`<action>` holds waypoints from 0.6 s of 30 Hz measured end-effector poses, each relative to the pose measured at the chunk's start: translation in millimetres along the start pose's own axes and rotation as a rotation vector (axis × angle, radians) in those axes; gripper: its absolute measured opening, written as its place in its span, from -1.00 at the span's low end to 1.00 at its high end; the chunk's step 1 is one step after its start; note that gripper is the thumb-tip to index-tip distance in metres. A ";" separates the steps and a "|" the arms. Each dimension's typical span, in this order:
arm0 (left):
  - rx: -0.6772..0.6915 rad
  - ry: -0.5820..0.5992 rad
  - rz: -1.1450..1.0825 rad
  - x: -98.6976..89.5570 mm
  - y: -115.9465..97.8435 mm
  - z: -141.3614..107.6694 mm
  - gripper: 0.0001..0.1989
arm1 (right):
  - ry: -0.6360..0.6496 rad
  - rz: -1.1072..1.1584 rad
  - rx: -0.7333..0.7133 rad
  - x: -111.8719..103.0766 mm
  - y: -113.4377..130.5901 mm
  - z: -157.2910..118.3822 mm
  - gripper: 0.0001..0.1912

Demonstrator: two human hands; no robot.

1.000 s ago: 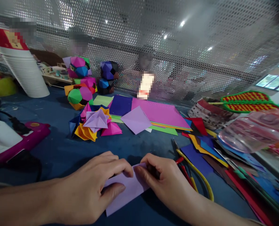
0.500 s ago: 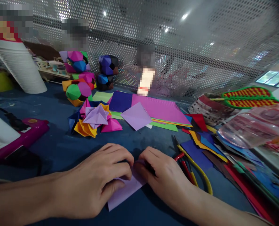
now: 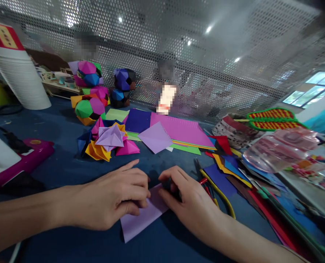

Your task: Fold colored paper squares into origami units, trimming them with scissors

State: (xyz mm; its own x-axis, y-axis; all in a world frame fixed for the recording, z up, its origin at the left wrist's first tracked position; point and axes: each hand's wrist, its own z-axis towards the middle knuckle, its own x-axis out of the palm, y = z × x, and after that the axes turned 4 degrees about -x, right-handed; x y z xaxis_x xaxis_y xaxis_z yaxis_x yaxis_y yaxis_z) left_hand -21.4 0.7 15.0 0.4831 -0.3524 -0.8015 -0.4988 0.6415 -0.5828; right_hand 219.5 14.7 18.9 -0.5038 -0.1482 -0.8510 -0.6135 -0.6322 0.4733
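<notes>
A folded sheet of light purple paper (image 3: 136,225) lies on the dark blue table, its fold facing me. My left hand (image 3: 115,199) rests on its upper left part with bent fingers and thumb, the index finger lifted. At the paper's right end, my right hand (image 3: 191,199) is curled, thumb on the sheet and index finger arched above; the other fingertips are hidden. Beyond them lies a flat purple square (image 3: 155,138). Left of it sits a cluster of folded paper pieces (image 3: 110,138) in purple, orange and pink.
Scissors with yellow and red handles (image 3: 225,201) lie close to my right forearm. Coloured paper scraps (image 3: 225,182) spread rightward, near a clear pink plastic box (image 3: 277,149). Paper figures (image 3: 89,109), stacked cups (image 3: 22,80) and a magenta device (image 3: 38,149) stand left. A perforated metal screen (image 3: 195,80) closes the back.
My left hand has slid slightly left and its index finger has lifted, baring more of the purple paper. My right index finger has risen from the sheet. The view has shifted slightly.
</notes>
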 end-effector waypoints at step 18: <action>-0.044 0.109 -0.013 -6.3 -3.2 0.0 -0.80 | 0.021 -0.296 0.388 -59.3 -58.4 -57.5 -0.52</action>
State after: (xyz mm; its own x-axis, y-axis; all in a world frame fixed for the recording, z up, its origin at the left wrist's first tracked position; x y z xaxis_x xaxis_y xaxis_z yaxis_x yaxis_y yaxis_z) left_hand -22.9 0.8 21.9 0.4097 -0.4346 -0.8020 -0.5252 0.6065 -0.5970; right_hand 320.2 16.7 28.6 -0.2637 -0.0227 -0.9643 -0.9118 -0.3203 0.2569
